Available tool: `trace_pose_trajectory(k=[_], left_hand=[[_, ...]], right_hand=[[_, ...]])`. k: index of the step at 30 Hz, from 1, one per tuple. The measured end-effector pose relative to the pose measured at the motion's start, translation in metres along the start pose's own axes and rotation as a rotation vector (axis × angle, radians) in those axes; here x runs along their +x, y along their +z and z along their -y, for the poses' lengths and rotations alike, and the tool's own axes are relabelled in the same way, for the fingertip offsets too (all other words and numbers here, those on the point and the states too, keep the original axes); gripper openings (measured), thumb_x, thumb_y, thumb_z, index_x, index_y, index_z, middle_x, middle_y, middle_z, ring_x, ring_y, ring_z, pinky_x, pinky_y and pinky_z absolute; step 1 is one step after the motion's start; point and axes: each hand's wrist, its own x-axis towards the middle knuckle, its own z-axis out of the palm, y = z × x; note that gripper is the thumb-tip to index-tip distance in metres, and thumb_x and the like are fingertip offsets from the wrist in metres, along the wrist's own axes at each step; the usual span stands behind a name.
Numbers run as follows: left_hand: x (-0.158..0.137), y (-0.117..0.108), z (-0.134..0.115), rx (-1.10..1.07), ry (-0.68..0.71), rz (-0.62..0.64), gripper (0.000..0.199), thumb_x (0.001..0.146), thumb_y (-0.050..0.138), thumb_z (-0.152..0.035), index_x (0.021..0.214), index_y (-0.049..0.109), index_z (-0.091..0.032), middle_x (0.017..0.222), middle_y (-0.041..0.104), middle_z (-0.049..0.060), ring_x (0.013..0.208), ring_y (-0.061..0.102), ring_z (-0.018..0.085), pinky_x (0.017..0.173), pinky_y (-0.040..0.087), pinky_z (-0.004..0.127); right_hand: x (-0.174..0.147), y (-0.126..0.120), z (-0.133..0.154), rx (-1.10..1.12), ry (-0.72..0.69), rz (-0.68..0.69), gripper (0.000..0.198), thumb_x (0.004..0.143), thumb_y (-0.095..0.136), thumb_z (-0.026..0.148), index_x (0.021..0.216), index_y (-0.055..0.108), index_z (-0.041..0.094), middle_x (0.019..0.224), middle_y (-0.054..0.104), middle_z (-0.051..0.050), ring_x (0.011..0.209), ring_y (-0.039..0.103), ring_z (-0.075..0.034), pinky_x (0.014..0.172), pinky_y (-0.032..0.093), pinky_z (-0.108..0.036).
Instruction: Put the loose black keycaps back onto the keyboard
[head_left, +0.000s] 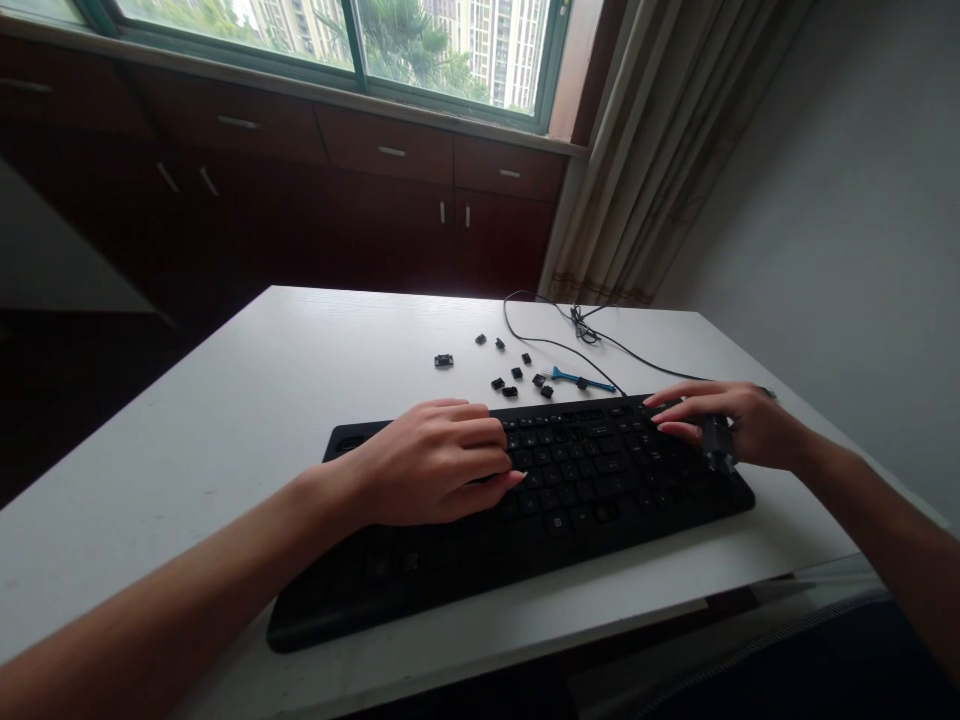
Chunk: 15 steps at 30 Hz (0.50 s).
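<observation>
A black keyboard (615,465) lies at a slant across the white table, with gaps where some keys are off. My left hand (442,460) rests on its left half, fingers bent together and pressed down on it, thumb stretched over the keys. Over the keyboard's right end is my right hand (720,420), its fingers reaching toward the upper keys. A small dark block-like tool (718,445) sits in that hand; its exact kind is unclear. Beyond the keyboard lie several loose black keycaps (517,373) and a larger one (444,360).
A blue-handled brush (581,378) lies behind the keyboard. A black cable (585,325) loops and bunches near the table's far edge. The white table (187,440) extends to the left. Past it stand dark red cabinets (390,220) under a window, and a curtain (637,150).
</observation>
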Motion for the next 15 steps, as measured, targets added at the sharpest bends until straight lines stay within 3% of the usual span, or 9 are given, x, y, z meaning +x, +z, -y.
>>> trace_pose_trajectory(k=[3, 6, 9, 12, 15], left_hand=[[-0.001, 0.001, 0.001, -0.015, -0.018, -0.006, 0.016, 0.092, 0.061, -0.023, 0.077, 0.065, -0.018, 0.079, 0.067, 0.002, 0.07, 0.056, 0.015, 0.067, 0.046, 0.03], [-0.004, 0.002, 0.002, -0.029, -0.038, -0.011, 0.013, 0.091, 0.063, -0.022, 0.079, 0.065, -0.018, 0.081, 0.067, 0.002, 0.071, 0.057, 0.015, 0.068, 0.046, 0.03], [-0.005, 0.003, 0.003, -0.04, -0.036, -0.004, 0.01, 0.091, 0.063, -0.021, 0.082, 0.066, -0.019, 0.083, 0.067, 0.002, 0.073, 0.057, 0.015, 0.07, 0.047, 0.03], [-0.006, 0.004, 0.004, -0.046, -0.025, -0.003, 0.008, 0.09, 0.064, -0.02, 0.083, 0.066, -0.019, 0.083, 0.067, 0.002, 0.073, 0.057, 0.015, 0.07, 0.047, 0.03], [-0.006, 0.005, 0.005, -0.044, -0.019, 0.001, 0.008, 0.09, 0.063, -0.02, 0.084, 0.067, -0.019, 0.084, 0.067, 0.002, 0.074, 0.057, 0.015, 0.071, 0.047, 0.03]], right_hand=[[0.0, 0.003, 0.001, 0.106, 0.08, -0.164, 0.026, 0.089, 0.067, 0.043, 0.106, 0.076, 0.026, 0.118, 0.07, -0.009, 0.092, 0.07, -0.024, 0.083, 0.058, -0.04], [0.005, 0.009, 0.002, 0.305, 0.141, -0.407, 0.039, 0.097, 0.049, 0.052, 0.09, 0.075, 0.024, 0.105, 0.072, -0.008, 0.078, 0.067, -0.019, 0.073, 0.057, -0.037], [0.014, 0.014, 0.009, 0.447, 0.205, -0.561, 0.049, 0.098, 0.045, 0.056, 0.078, 0.074, 0.022, 0.101, 0.073, -0.008, 0.093, 0.069, -0.022, 0.085, 0.057, -0.038], [0.027, 0.019, 0.022, 0.668, 0.251, -0.675, 0.034, 0.092, 0.06, 0.053, 0.103, 0.075, 0.025, 0.109, 0.073, -0.006, 0.092, 0.071, -0.02, 0.085, 0.058, -0.037], [0.037, 0.023, 0.033, 0.847, 0.222, -0.776, 0.044, 0.084, 0.074, 0.043, 0.126, 0.064, 0.034, 0.089, 0.069, 0.002, 0.056, 0.059, -0.008, 0.055, 0.054, -0.024]])
